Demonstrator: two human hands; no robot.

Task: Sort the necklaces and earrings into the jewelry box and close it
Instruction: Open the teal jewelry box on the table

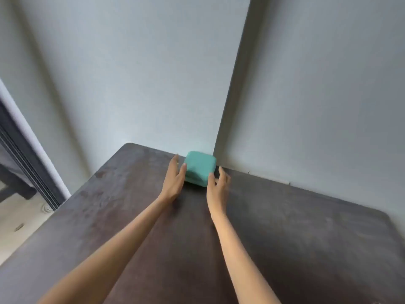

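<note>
Teal and closed, the jewelry box [199, 168] sits at the far edge of the dark table [306, 249], close to the grey wall [131, 73] where a vertical corner line runs down behind it. No necklaces or earrings show anywhere on the tabletop; whether they are inside the box or out of view cannot be told.

On the left, the left hand [174, 179] reaches in with straight, relaxed fingers, its thumb touching or nearly touching the box's left side; it grips nothing. In the middle, the box's lid seam shows along its near face, lid down. On the right, the right hand [218, 186] has its fingers spread and only slightly bent, the thumb against or just beside the near right corner of the box; it too holds nothing yet.

Judged from this, the 2 hands are about to take hold of the box from both sides, either to draw it nearer or to open it. Several things could go wrong:

- With light contact from the thumbs alone, the smooth rounded box could slide toward the wall instead of being caught.
- Uneven pressure from 1 side would spin it on the table.
- If the lid is lifted while the base is loose, the box could tip back against the wall.
- If jewelry is inside, a sudden jerk could tangle chains.
</note>
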